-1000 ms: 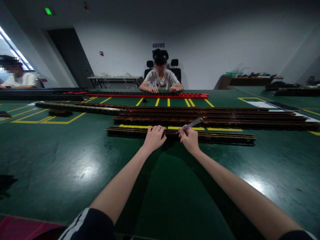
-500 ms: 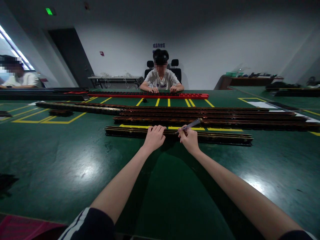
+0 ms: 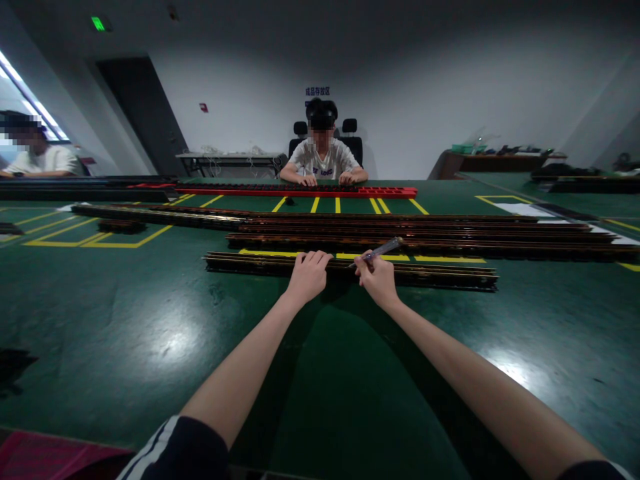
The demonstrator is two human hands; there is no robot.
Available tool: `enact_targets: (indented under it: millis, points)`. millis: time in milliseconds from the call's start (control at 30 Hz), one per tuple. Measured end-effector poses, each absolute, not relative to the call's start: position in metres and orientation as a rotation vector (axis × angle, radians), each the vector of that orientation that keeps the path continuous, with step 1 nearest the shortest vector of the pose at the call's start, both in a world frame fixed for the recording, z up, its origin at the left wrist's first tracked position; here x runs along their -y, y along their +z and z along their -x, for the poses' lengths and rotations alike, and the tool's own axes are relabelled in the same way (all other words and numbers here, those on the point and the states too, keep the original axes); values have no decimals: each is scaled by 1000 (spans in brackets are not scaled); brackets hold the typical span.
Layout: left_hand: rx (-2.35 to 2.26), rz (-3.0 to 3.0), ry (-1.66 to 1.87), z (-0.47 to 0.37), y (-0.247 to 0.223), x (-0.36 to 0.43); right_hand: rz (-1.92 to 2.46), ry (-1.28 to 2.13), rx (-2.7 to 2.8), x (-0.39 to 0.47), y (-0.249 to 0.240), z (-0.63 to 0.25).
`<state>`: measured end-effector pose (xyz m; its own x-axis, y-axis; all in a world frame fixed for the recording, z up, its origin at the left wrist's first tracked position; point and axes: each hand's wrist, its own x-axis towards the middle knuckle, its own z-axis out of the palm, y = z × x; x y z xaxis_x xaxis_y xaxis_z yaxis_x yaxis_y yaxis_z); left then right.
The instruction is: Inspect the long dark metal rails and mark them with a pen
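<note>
A long dark strip (image 3: 440,275) with brass-coloured edges lies across the green table (image 3: 320,407) in front of me. My left hand (image 3: 310,270) rests over its middle, fingers curled across the far edge and gripping it. Just to the right, my right hand (image 3: 377,275) is closed around a slim screwdriver (image 3: 384,249) with a clear handle. The handle slants up to the right. Its thin tip points down left at the strip between my hands; whether it touches cannot be made out.
Beyond lies a row of several similar strips (image 3: 425,233), with another bundle (image 3: 160,215) to the left. Across the table a person (image 3: 323,157) has both hands on a red rack (image 3: 385,193). Another person (image 3: 45,157) sits far left. A dark pile (image 3: 15,367) lies near the left edge.
The dark strip has slid a little to the left under my hands. Both hands and the screwdriver are almost where they were.
</note>
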<state>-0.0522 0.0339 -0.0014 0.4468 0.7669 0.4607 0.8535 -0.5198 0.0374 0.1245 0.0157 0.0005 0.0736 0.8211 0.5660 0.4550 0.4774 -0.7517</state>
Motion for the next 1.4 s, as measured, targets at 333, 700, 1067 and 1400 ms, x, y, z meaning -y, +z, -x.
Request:
enact_targets:
  millis: [333,700,1067,1400]
  points:
    - [1430,2478,-643,52,0,-33,1144,373,1559,-16,0,-124]
    - [1445,2497,-690,53,0,-34,1169,308,1492,-14,0,-124]
    - [1447,2513,-668,53,0,-33,1149,381,1506,-15,0,-126]
    - [1440,2504,-658,52,2,-32,1150,374,1495,-17,-1,-126]
